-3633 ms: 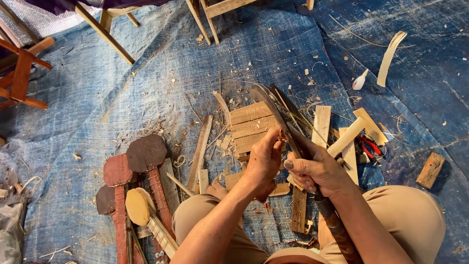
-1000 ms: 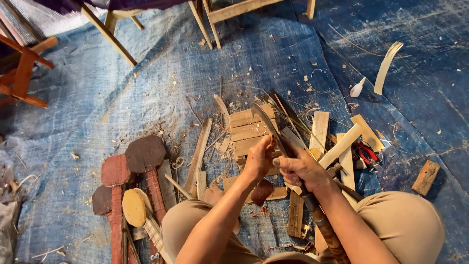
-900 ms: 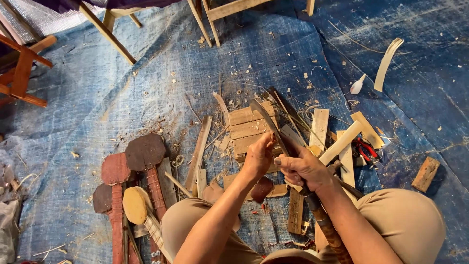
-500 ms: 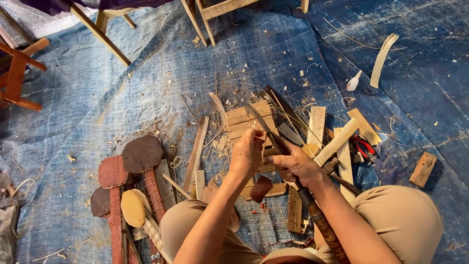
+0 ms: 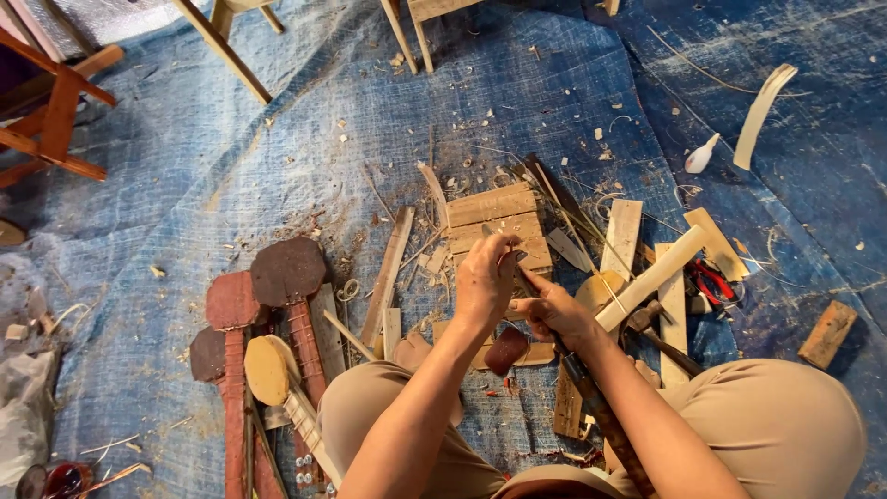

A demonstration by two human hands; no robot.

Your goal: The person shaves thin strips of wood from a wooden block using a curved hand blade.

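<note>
Left hand (image 5: 485, 277) pinches the tip of a thin dark blade (image 5: 520, 268) over the pale slatted wood block (image 5: 494, 217); right hand (image 5: 554, 312) is wrapped around its handle. Keep strokes short, fingers behind the edge

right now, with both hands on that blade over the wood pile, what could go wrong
1. The left hand pinches the thin piece right beside the blade that the right hand holds; a slip could cut the fingers.
2. The work is done above the knees, so a blade that runs off may reach a leg.
3. Loose offcuts and shavings lie underneath and could shift.
</note>
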